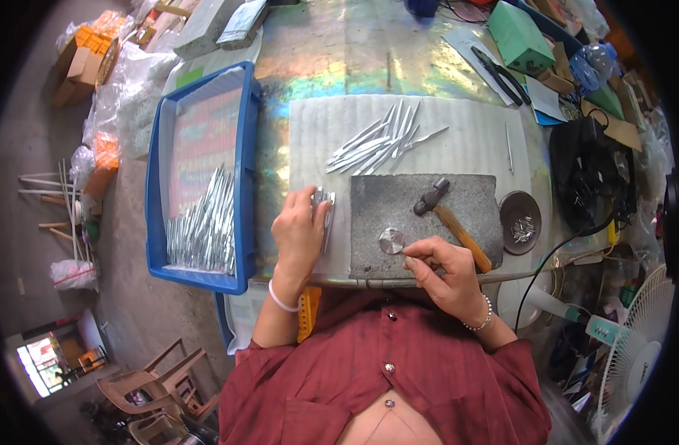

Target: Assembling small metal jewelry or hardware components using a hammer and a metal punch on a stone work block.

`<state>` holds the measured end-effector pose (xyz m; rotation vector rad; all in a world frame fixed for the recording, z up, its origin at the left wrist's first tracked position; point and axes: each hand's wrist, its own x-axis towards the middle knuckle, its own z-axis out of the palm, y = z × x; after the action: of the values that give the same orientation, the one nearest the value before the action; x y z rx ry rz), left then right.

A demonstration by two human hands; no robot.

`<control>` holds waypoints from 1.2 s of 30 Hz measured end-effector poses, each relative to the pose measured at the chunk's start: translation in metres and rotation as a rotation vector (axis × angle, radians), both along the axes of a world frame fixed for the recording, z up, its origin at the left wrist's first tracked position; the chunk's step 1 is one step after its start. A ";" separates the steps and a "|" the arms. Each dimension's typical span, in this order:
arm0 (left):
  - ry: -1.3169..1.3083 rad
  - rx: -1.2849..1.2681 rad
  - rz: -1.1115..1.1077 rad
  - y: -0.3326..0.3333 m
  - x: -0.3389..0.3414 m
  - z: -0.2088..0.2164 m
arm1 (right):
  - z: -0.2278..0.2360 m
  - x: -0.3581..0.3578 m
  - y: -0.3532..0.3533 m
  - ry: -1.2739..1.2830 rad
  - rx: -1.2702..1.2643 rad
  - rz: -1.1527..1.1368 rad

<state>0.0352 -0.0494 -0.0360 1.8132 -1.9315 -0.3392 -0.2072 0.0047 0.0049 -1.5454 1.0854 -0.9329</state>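
My left hand (298, 230) is closed around a small bunch of narrow silvery metal strips (326, 211), over the pale foam sheet. My right hand (450, 278) is in a pinch at the near edge of a dark stone slab (465, 189). Its fingertips sit right beside a shiny round metal disc (391, 240) lying on the slab; whatever they pinch is too small to make out. Across the slab lies a hammer (458, 230), its dark head away from me and its wooden handle close to my right hand. Beyond the slab, loose metal strips (384, 141) form a pile.
A blue tray (246, 170) on the left holds many similar strips. Right of the slab stands a dark round dish (511, 239) with small metal pins. Black-handled pliers (499, 74), a green box (519, 37) and a black bag (588, 174) lie farther right; a fan (640, 356) stands near.
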 end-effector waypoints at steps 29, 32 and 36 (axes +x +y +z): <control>1.405 -0.886 -1.227 0.026 -0.108 0.188 | -0.026 -0.006 -0.017 -0.013 -0.371 -0.106; 1.423 -1.032 -1.129 0.024 -0.139 0.200 | -0.027 -0.008 -0.016 -0.041 -0.353 -0.082; 1.445 -1.088 -1.093 0.022 -0.146 0.201 | -0.026 -0.010 -0.016 -0.067 -0.353 -0.087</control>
<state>-0.1112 -0.0276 0.1649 -0.3684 -1.2120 -0.5278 -0.2172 -0.0112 -0.0213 -1.7458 0.9839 -1.2796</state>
